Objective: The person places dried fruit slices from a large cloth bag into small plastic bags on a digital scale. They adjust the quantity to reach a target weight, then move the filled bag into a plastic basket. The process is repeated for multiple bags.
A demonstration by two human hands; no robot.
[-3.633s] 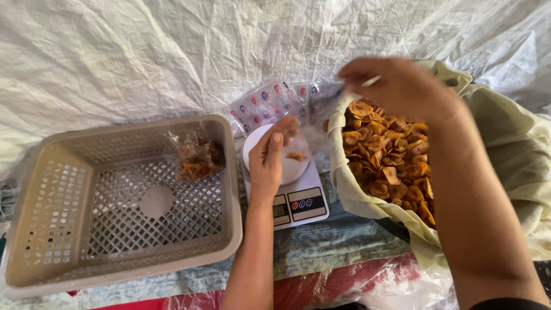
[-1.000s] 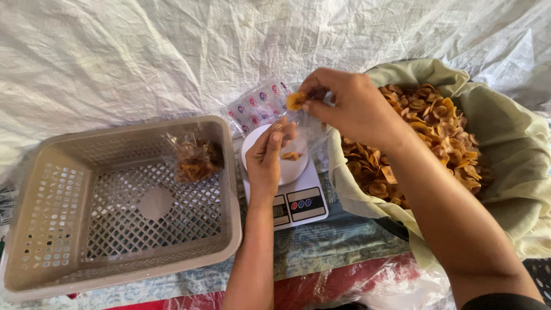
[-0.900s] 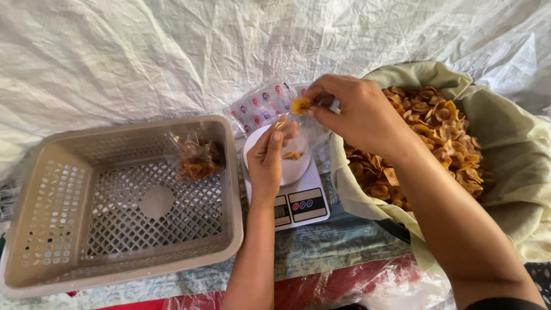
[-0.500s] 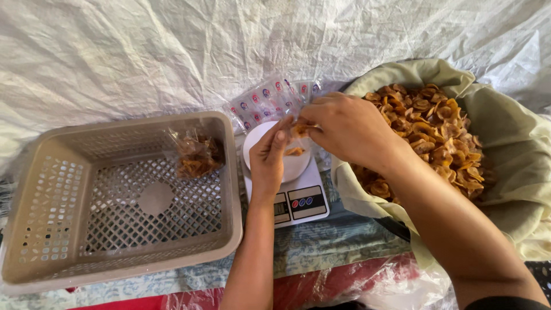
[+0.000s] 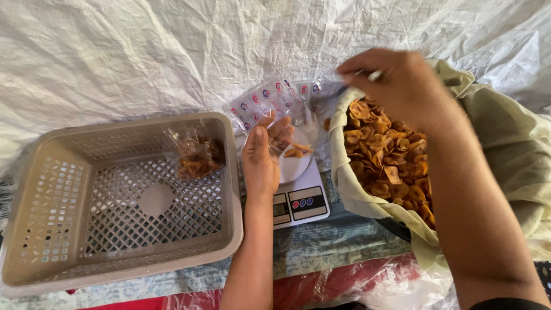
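My left hand (image 5: 263, 152) holds the mouth of a small clear plastic bag (image 5: 294, 138) that rests on the round plate of a white kitchen scale (image 5: 298, 198). A few orange-brown chips (image 5: 297, 151) lie inside the bag. My right hand (image 5: 402, 83) hovers over the far edge of a large heap of chips (image 5: 385, 155) in a cloth-lined bowl (image 5: 505, 166), fingers pinched together; what they pinch is not clear. A white utensil tip sticks out by the fingers.
A beige perforated plastic basket (image 5: 40, 229) sits at the left with one filled bag of chips (image 5: 195, 158) in its far corner. A stack of printed clear bags (image 5: 270, 102) lies behind the scale. White woven sheeting (image 5: 143, 51) covers the ground.
My right hand moved from the small bag's mouth back over the heap of chips in the bowl. My left hand stayed on the bag, which now has a few more chips.
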